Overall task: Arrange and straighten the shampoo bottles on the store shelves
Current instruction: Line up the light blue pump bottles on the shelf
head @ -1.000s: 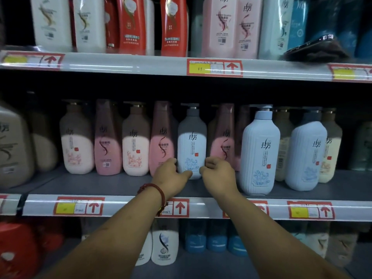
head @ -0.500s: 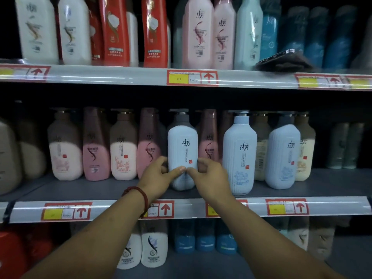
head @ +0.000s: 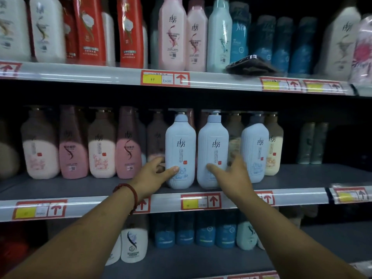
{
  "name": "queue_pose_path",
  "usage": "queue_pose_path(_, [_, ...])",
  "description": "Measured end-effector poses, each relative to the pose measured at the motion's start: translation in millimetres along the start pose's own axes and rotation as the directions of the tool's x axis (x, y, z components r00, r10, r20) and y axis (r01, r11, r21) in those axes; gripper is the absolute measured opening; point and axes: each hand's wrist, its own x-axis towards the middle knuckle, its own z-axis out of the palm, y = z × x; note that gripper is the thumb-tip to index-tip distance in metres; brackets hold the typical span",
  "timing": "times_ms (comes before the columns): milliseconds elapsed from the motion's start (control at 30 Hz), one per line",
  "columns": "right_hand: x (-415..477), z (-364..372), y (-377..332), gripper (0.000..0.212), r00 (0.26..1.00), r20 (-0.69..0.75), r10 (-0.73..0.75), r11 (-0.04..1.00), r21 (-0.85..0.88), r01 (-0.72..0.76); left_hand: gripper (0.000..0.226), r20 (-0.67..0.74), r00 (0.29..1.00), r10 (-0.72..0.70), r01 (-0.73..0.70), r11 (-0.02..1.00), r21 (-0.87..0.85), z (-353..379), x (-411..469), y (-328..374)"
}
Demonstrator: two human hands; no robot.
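Two pale blue pump bottles stand side by side at the front of the middle shelf [head: 90,188]. My left hand [head: 153,175] grips the left pale blue bottle [head: 180,146] low down, thumb on its front, fingers round its left side. My right hand [head: 231,174] holds the right pale blue bottle [head: 213,141] the same way from the right, thumb on its front; its fingers are blurred. A third pale blue bottle [head: 254,150] stands just right of it, set further back. Both held bottles are upright with labels facing out.
Pink and cream bottles [head: 101,150] line the middle shelf to the left, and a cream bottle [head: 273,152] stands at the right. A dark flat object [head: 249,65] lies on the top shelf among red, pink and blue bottles. Blue bottles [head: 203,232] fill the shelf below.
Both hands held one pale blue bottle further back; it now stands at the front next to the other one. My right hand has shifted onto the neighbouring bottle. The view moved up and right.
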Motion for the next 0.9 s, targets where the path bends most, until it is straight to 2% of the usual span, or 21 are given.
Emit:
queue_pose_path(100, [1,2,6,0.055,0.994,0.106,-0.011,1.000,0.028,0.008,0.050,0.036,0.999,0.015,-0.014,0.999,-0.029,7,2,-6])
queue_pose_path(233, [4,2,9,0.058,0.992,0.110,-0.063,0.998,0.011,0.062,0.056,0.034,0.998,0.056,-0.054,0.998,-0.039,6,4,-13])
queue_pose_path(333, [7,3,11,0.060,0.992,0.108,-0.068,0.995,-0.064,0.075,0.063,0.030,0.997,0.078,-0.077,0.996,-0.036,6,4,-14])
queue_pose_path(500, [8,10,10,0.060,0.991,0.096,-0.094,0.987,-0.124,0.106,0.072,0.025,0.997,0.066,-0.066,0.997,-0.035,-2,4,-16])
queue_pose_path(567, [7,13,6,0.059,0.990,0.105,-0.099,0.986,-0.121,0.111,0.069,0.038,0.999,0.039,-0.038,0.999,-0.013,-10,4,-16])
queue_pose_path(700, [4,27,-6,0.060,0.981,0.143,-0.135,0.973,-0.166,0.158,0.046,0.051,0.999,-0.009,0.007,0.999,0.039,-32,-1,-17])
queue_pose_path(900, [-3,52,-22,0.060,0.980,0.138,-0.146,0.960,-0.219,0.174,0.054,0.017,1.000,-0.022,0.021,0.998,0.060,-56,-9,-22])
